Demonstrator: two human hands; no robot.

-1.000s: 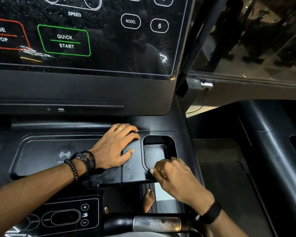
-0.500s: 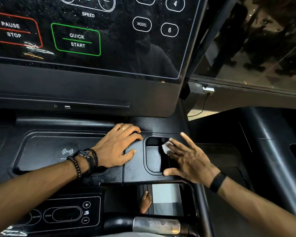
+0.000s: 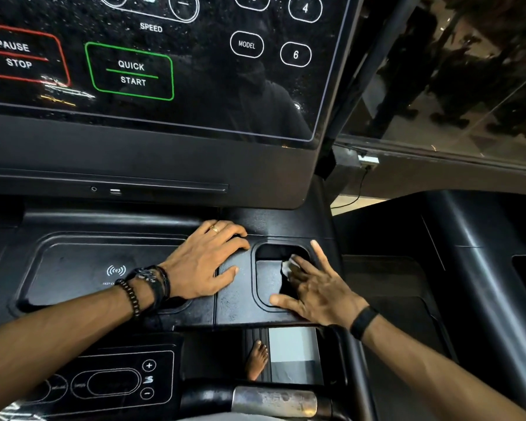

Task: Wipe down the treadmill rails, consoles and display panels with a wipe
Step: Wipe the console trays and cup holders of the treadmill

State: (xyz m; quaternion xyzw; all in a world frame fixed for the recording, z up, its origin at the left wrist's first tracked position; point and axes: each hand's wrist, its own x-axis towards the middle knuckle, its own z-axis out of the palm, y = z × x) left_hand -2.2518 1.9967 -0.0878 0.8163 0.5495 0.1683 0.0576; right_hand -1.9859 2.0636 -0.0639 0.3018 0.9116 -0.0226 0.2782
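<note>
While the right hand (image 3: 313, 287) spreads its straight fingers over the small white crumpled wipe (image 3: 287, 266), pressing it against the right-hand wall of the rounded rectangular cup pocket (image 3: 268, 278) sunk in the black plastic treadmill console (image 3: 231, 302), the step in hand looks to be the wiping of that recess — a part of the console work, with the rails and much else probably yet to do. The left hand (image 3: 204, 265) lies flat and open on the console just left of the pocket, fingers relaxed, holding nothing; it seems to brace the body. Only a little corner of the wipe shows under the fingertips, so how damp or soiled it is cannot be told. The next move, I judge, calls for dragging the wipe around the pocket's floor and curved corners, with the fingers kept pressed so the thin sheet does not slip out or bunch. The console's matt top bears faint dusty smears beside the pocket, and the glossy black display panel (image 3: 195, 95) above is speckled with fine spots — both would seem to want a pass.
</note>
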